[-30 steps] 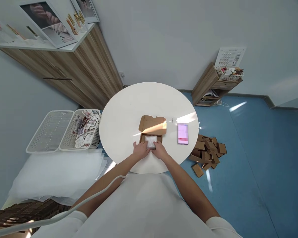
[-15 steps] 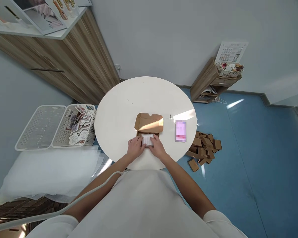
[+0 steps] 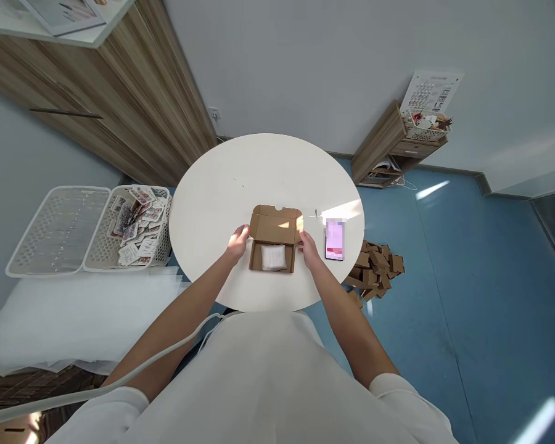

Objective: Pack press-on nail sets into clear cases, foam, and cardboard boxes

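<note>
An open brown cardboard box (image 3: 253, 264) sits on the white round table, its lid (image 3: 271, 229) tipped back away from me. Inside the tray part lies a small white wrapped packet (image 3: 273, 258). My left hand (image 3: 238, 243) is at the left edge of the lid, fingers curled in against it. On the other side, my right hand (image 3: 308, 248) has its fingers closed at the lid's right side flap, near the fold. The packet is out of both hands.
A phone (image 3: 335, 239) with a lit, blurred screen lies on the table (image 3: 213, 203) right of the box. Many small cardboard boxes (image 3: 374, 268) are heaped on the floor at right. At left stand a white basket of printed cards (image 3: 141, 228) and white sheets (image 3: 83, 314).
Both hands have let go of the white packet, which now rests in the box. They have moved apart and forward to the two sides of the lid. The view has shifted slightly.
</note>
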### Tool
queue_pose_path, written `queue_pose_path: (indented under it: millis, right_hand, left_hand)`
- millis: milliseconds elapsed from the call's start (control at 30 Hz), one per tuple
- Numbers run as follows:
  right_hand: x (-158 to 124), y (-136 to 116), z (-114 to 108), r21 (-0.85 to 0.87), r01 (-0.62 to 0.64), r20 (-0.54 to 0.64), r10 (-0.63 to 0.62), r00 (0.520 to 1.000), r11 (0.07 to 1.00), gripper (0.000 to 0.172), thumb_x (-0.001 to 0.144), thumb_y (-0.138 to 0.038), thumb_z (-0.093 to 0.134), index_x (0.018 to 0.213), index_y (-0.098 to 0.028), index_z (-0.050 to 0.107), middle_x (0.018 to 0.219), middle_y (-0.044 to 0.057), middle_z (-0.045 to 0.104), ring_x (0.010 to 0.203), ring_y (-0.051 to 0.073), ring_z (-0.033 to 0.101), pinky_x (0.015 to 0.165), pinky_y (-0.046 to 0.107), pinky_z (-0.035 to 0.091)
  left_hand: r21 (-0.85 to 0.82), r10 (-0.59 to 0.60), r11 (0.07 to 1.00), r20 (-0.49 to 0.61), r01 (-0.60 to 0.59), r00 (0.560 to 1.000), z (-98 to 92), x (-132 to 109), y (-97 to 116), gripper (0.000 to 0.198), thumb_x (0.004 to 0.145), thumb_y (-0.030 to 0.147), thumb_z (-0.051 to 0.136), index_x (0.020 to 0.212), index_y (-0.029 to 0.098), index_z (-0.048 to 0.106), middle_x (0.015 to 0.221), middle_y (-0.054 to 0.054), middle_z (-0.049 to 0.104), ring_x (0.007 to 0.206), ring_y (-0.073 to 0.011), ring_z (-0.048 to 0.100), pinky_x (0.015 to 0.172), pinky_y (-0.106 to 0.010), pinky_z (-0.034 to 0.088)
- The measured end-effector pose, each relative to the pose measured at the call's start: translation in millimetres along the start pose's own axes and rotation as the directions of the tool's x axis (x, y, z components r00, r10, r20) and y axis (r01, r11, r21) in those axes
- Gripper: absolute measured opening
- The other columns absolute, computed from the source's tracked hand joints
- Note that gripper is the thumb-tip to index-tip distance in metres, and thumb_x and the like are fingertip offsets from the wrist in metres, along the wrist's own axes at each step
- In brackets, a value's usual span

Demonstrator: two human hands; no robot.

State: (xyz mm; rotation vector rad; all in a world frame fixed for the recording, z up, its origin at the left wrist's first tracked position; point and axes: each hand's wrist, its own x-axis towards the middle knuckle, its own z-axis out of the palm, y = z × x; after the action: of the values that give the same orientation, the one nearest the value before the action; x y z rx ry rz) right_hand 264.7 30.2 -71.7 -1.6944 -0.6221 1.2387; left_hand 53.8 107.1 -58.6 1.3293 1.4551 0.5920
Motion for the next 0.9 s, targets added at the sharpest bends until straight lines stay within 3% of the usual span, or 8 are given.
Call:
queue_pose_path:
  millis: [100, 167, 367, 600, 800, 900]
  right_hand:
    - [-1.0, -8.3, 6.1, 0.049, -0.069, 0.058, 0.066, 0.996, 0.996, 0.051, 0.072, -0.062, 0.038, 0.102, -0.024, 0.054, 0.105, 0.001, 0.059, 0.092, 0.016, 0.052, 0.074, 0.027, 0.041]
    - [-3.7, -11.4, 8.9, 0.056, -0.05, 0.068, 0.047, 0.997, 0.997, 0.05, 0.072, -0.062, 0.039, 0.1, -0.024, 0.055, 0.106, 0.001, 0.058, 0.095, 0.016, 0.051, 0.076, 0.027, 0.04]
    - [-9.3, -8.3, 7.3, 0.079, -0.021, 0.046, 0.018, 0.999, 0.997, 0.05, 0.073, -0.062, 0.038, 0.108, -0.029, 0.054, 0.118, -0.001, 0.051, 0.106, 0.017, 0.045, 0.079, 0.027, 0.038]
    - [-22.2, -4.3, 7.0, 0.155, 0.056, 0.125, -0.076, 0.989, 0.986, 0.052, 0.078, -0.061, 0.031, 0.116, -0.031, 0.05, 0.118, -0.001, 0.052, 0.11, 0.018, 0.043, 0.081, 0.029, 0.038]
    - [-34.7, 9.4, 5.9, 0.102, 0.069, 0.126, -0.081, 0.989, 0.992, 0.054, 0.078, -0.062, 0.03, 0.121, -0.033, 0.046, 0.129, -0.002, 0.042, 0.118, 0.019, 0.036, 0.084, 0.03, 0.038]
    - [-37.5, 17.8, 5.2, 0.068, 0.048, 0.095, -0.055, 0.994, 0.997, 0.055, 0.077, -0.064, 0.031, 0.119, -0.033, 0.048, 0.127, -0.001, 0.042, 0.113, 0.019, 0.039, 0.085, 0.031, 0.039]
  left_hand:
    - [-0.093, -0.083, 0.991, 0.104, 0.093, 0.991, 1.1, -0.1, 5.2, 0.047, 0.08, 0.055, 0.028, 0.099, 0.022, 0.055, 0.108, -0.009, 0.06, 0.097, -0.0224, 0.056, 0.077, -0.036, 0.044]
    - [-0.114, -0.099, 0.987, 0.105, 0.111, 0.99, 1.0, -1.5, 5.9, 0.051, 0.079, 0.058, 0.027, 0.101, 0.021, 0.054, 0.111, -0.01, 0.058, 0.099, -0.0229, 0.055, 0.077, -0.036, 0.044]
    - [-0.209, -0.035, 0.975, 0.173, 0.071, 0.984, -5.1, -7.8, 4.1, 0.06, 0.079, 0.061, 0.022, 0.114, 0.021, 0.049, 0.119, -0.009, 0.052, 0.105, -0.0223, 0.05, 0.081, -0.037, 0.042]
    - [-0.389, 0.031, 0.918, 0.253, 0.072, 0.967, -12.0, -20.8, 3.5, 0.064, 0.078, 0.065, 0.016, 0.114, 0.025, 0.051, 0.121, -0.005, 0.049, 0.11, -0.0218, 0.046, 0.085, -0.036, 0.041]
    - [-0.345, -0.015, 0.932, 0.272, 0.112, 0.962, -16.9, -33.1, -10.4, 0.069, 0.078, 0.066, 0.009, 0.115, 0.026, 0.05, 0.128, -0.005, 0.045, 0.118, -0.0247, 0.04, 0.092, -0.042, 0.034]
    - [-0.312, -0.002, 0.946, 0.271, 0.09, 0.962, -18.4, -39.1, -17.4, 0.071, 0.078, 0.066, 0.006, 0.116, 0.025, 0.049, 0.128, -0.007, 0.045, 0.12, -0.0256, 0.038, 0.093, -0.045, 0.032]
